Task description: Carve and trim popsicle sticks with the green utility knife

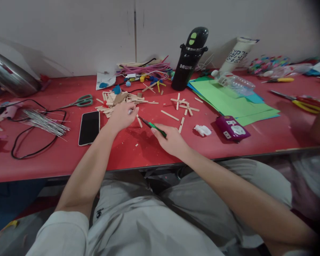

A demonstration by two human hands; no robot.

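Observation:
My left hand [122, 115] is closed, its fingertips pinching a short wooden craft stick [139, 122] that slants down toward me. Much of what lies within those fingers is hidden. In my right hand [172, 139] is a slim craft knife [158, 129] with a green and black handle, its dark tip pointing left at the stick by my left fingertips. A heap of loose craft sticks [129, 97] lies just behind my left hand. Several sticks joined into a crossed shape [185, 105] rest beyond my right hand, with single sticks [170, 115] nearby.
Left of my hands are a phone [89, 128], scissors [81, 101] and a wire bundle [46, 122]. A black bottle [189, 60] stands at the back. Rightward lie green paper sheets [237, 101], a purple socket box [232, 128], crumpled white tissue [202, 130] and pliers [300, 101].

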